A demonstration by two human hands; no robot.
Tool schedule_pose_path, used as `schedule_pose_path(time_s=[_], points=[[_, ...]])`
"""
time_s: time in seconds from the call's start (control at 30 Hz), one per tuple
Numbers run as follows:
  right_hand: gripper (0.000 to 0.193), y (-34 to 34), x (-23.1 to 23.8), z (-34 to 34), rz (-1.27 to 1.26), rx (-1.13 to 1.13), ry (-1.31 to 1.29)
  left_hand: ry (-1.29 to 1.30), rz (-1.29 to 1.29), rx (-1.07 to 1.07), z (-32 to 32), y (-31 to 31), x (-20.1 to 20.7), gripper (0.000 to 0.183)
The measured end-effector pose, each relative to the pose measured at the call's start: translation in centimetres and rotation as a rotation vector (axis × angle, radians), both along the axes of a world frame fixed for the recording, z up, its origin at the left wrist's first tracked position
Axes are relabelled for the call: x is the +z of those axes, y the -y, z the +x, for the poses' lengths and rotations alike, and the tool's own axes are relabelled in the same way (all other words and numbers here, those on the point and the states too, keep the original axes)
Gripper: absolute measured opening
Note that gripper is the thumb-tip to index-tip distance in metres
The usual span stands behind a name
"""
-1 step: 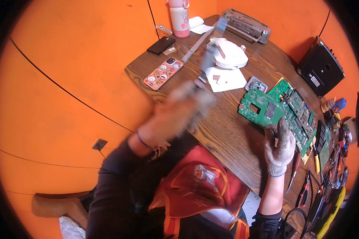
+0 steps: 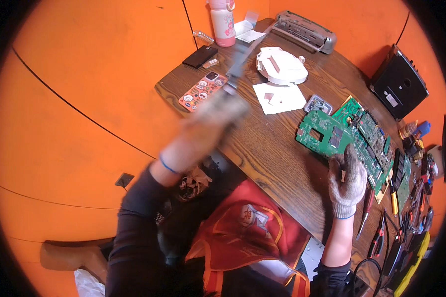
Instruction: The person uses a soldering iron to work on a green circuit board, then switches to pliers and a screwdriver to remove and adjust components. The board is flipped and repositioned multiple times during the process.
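Note:
My left hand [image 2: 220, 111], in a work glove and smeared by motion, is closed around a long slim grey tool [image 2: 240, 62]. The tool points up and away over the table; its far end looks pale and see-through, and blur hides its exact kind. My right hand [image 2: 349, 183], also gloved, is at the near edge of a green circuit board [image 2: 327, 133]. Its fingers are bent against that edge, with the fingertips partly hidden. The board has a rectangular cut-out and overlaps more boards [image 2: 369, 131] on its right.
A white rounded plastic part [image 2: 282, 67] and white paper [image 2: 290, 101] lie mid-table. Leftward are a phone in a patterned case [image 2: 201, 92], a black flat box [image 2: 200, 56] and a bottle [image 2: 223, 24]. Screwdrivers [image 2: 366, 210] and pliers [image 2: 378, 240] lie right, a black device [image 2: 400, 81] behind.
My left hand has swung left and slightly up with the grey tool, whose far end moved left too. My right hand and the circuit board stay in place.

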State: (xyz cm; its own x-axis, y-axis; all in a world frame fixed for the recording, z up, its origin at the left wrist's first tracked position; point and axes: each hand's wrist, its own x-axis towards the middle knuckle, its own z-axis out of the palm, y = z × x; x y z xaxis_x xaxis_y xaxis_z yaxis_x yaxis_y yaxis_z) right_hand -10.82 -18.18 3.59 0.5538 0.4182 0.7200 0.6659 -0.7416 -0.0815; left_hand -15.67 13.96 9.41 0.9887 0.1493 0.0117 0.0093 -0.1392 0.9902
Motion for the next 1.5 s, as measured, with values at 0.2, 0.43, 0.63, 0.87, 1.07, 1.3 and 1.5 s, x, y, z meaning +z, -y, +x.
schedule_pose_path(time_s=[0.2, 0.43, 0.63, 0.87, 1.07, 1.3, 1.5], points=[[0.053, -0.6, -0.1, 0.1, -0.032, -0.002, -0.089, 0.003, 0.087, 0.294, 1.0, -7.4, 0.8, 0.037], [0.054, -1.1, -0.8, 0.5, 0.049, -0.009, -0.132, -0.190, 0.135, 0.159, 0.9, -4.5, -2.7, 0.036], [0.055, -1.0, -0.7, 0.6, 0.075, 0.016, -0.152, -0.163, -0.089, 0.076, 3.6, -0.6, -5.6, 0.021], [0.053, -1.0, -0.5, 0.6, 0.135, 0.043, -0.196, 0.109, -0.435, 0.240, 12.0, -0.9, -4.7, 0.015], [0.053, -1.0, -0.8, 0.9, 0.157, 0.039, -0.228, -0.013, -0.679, 0.135, 20.3, -0.2, -4.8, 0.014], [0.052, -0.8, -0.9, 1.2, 0.188, 0.051, -0.256, -0.059, -0.915, -0.080, 25.0, 2.2, -5.6, 0.023], [0.051, -0.6, -0.7, 1.1, 0.194, 0.061, -0.292, -0.062, 0.008, -0.042, 25.4, 0.6, -5.3, 0.028]])
